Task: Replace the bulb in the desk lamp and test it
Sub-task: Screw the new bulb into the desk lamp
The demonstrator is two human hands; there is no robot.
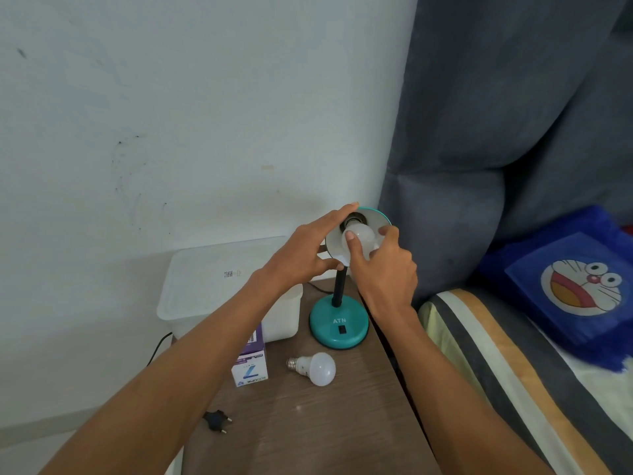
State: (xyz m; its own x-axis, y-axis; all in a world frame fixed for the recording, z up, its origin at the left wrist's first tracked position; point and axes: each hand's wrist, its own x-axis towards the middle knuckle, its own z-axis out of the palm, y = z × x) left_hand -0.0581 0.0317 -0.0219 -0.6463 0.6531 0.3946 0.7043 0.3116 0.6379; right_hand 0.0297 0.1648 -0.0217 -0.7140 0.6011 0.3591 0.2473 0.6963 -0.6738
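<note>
A teal desk lamp with a round base [339,329] marked ATN stands on a brown wooden table [301,430]. Its shade [378,217] is tilted toward me, white inside. A white bulb [363,238] sits in the shade's socket. My right hand [383,269] grips this bulb with thumb and fingers. My left hand [308,252] holds the shade's left rim, fingers spread along it. A second white bulb [313,368] lies on its side on the table in front of the base. The lamp's black plug [216,421] lies loose on the table near the front left.
A translucent white plastic box [205,289] stands behind my left arm. A small purple and white bulb carton [250,365] stands beside it. A white wall is at the left. A grey padded headboard [479,166] and a bed with a blue cartoon pillow [575,286] lie at the right.
</note>
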